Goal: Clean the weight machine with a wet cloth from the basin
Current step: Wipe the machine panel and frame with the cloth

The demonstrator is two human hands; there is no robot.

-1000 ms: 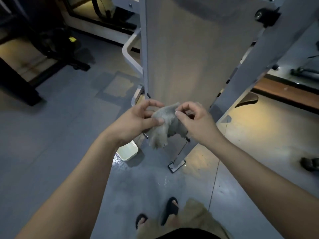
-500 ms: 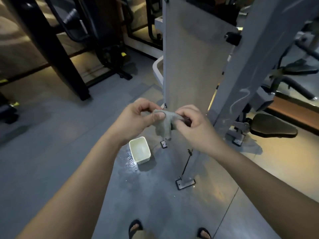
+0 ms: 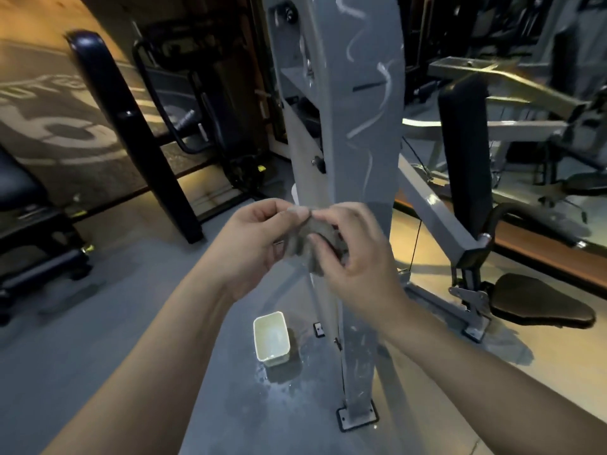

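Your left hand point(image 3: 253, 238) pinches the cloth point(image 3: 324, 230) and your right hand point(image 3: 358, 257) curls round it, bunched tighter than a second ago. The basin point(image 3: 272, 336) sits on the floor below, weight machine point(image 3: 358, 126) dead ahead: wiping looks next.

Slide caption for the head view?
Left hand and right hand grip the grey cloth by the weight machine, basin below.

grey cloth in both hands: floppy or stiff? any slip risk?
Likely floppy: the cloth bunches and sags between the left hand and right hand. Probably damp, so heavier than dry: water splashes lie on the floor by the basin. Slip looks unlikely in a pinch grip.
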